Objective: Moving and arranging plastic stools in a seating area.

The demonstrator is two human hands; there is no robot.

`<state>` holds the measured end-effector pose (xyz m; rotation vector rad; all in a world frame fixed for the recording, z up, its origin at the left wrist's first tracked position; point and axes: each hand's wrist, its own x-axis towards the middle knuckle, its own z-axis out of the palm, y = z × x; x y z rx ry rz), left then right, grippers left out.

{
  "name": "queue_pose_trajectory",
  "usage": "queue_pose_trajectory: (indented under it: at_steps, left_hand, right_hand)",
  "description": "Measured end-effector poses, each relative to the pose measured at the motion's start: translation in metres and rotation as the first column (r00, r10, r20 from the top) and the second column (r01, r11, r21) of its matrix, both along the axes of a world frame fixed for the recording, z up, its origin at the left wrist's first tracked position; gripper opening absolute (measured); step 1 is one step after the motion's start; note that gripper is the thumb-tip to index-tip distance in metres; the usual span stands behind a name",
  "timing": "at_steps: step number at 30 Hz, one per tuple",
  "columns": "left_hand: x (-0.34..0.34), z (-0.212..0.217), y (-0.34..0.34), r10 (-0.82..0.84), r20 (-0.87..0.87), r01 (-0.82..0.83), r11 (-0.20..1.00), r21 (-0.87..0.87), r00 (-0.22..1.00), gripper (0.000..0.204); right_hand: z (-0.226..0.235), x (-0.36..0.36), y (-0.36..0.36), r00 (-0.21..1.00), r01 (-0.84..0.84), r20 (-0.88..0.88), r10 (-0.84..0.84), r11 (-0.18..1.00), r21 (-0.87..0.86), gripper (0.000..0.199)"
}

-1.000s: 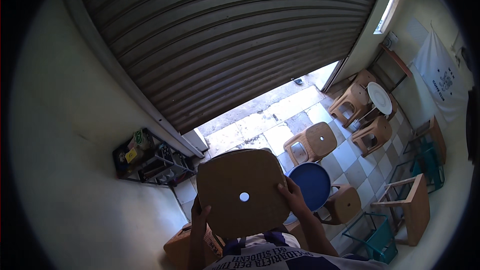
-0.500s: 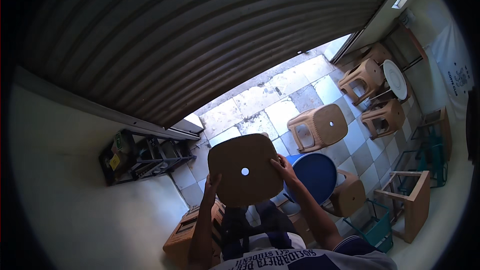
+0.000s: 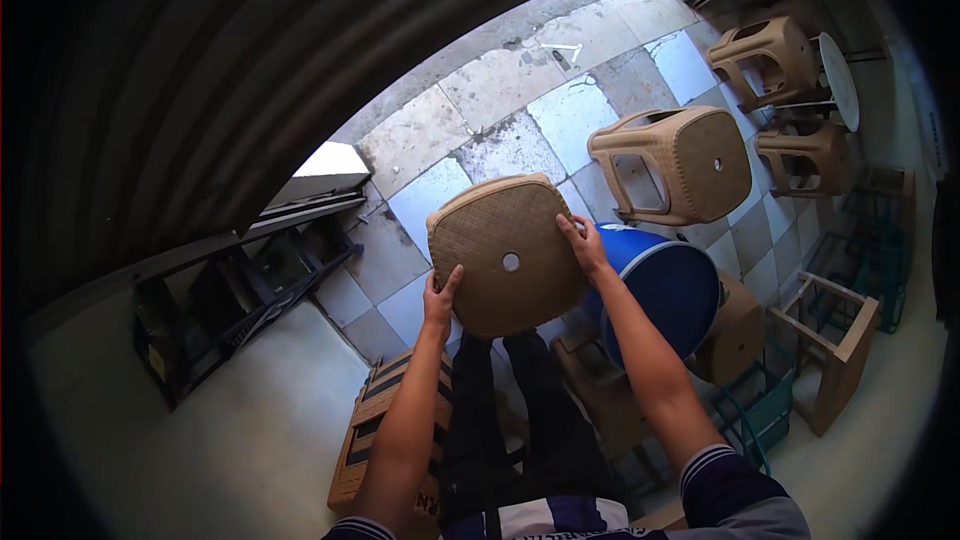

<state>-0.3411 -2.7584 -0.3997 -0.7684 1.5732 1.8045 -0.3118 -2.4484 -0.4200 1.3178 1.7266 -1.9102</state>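
Tan plastic stool (image 3: pixel 498 295), quilted seat with a round central hole: gripped in both hands, held seat toward the viewer, just left of the blue drum (image 3: pixel 672 300), the landmark here; whether the two touch cannot be told. Left hand (image 3: pixel 441 302): clasping the seat's left edge, thumb laid on the face. Right hand (image 3: pixel 583 244): clasping the right edge near the drum's rim, thumb likewise on the face, remaining fingers partly hidden. Against the frame half a second before: seat brighter, its quilting now legible where it was a dark shape; both forearms showing at greater length; the person's dark trousers (image 3: pixel 520 420) more fully in view; the drum larger in view; the camera tipped further down, with more floor and less of the right wall. Slatted tan item (image 3: pixel 372 430), kind unclear: left of the drum, on the near side. Second tan stool (image 3: pixel 738 335): just right of the drum. Teal frame (image 3: pixel 765 412): right of the drum, nearer. Wooden frame (image 3: pixel 845 365): further right of it. Third tan stool (image 3: pixel 712 165): just beyond the drum. Dark rack (image 3: pixel 245 292): well left of it. Pale round top (image 3: pixel 838 83), among further stools (image 3: pixel 765 58): well beyond the drum, rightward. Ribbed shutter (image 3: pixel 230 70): beyond it, leftward.
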Motion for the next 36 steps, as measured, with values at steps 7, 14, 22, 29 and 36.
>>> queue_pose_trajectory:
  at_steps: [7, 14, 22, 29, 36]
  left_hand:
    - [0.001, -0.068, -0.002, -0.257, 0.068, 0.263, 0.961, -0.089, 0.964, 0.074]
    - [0.015, -0.067, -0.001, -0.294, 0.184, 0.302, 0.953, -0.012, 0.938, 0.073]
    - [0.026, -0.063, 0.011, -0.328, 0.219, 0.333, 0.943, 0.018, 0.919, 0.073]
    - [0.015, -0.063, 0.003, -0.469, 0.248, 0.466, 0.882, 0.075, 0.848, 0.077]
    - [0.024, -0.059, 0.008, -0.494, 0.268, 0.500, 0.865, 0.052, 0.827, 0.079]
  right_hand:
    - [-0.070, -0.006, 0.006, 0.998, -0.028, -0.042, 0.036, 0.986, 0.162, 0.085]
    - [-0.077, -0.003, 0.016, 0.991, -0.116, -0.040, 0.126, 0.976, 0.185, 0.080]
    - [-0.070, -0.002, 0.025, 0.983, -0.182, 0.025, 0.184, 0.935, 0.305, 0.079]
    - [-0.061, -0.009, 0.026, 0.974, -0.225, 0.042, 0.224, 0.917, 0.329, 0.083]
    - [-0.061, -0.003, 0.024, 0.972, -0.235, 0.074, 0.223, 0.901, 0.366, 0.084]
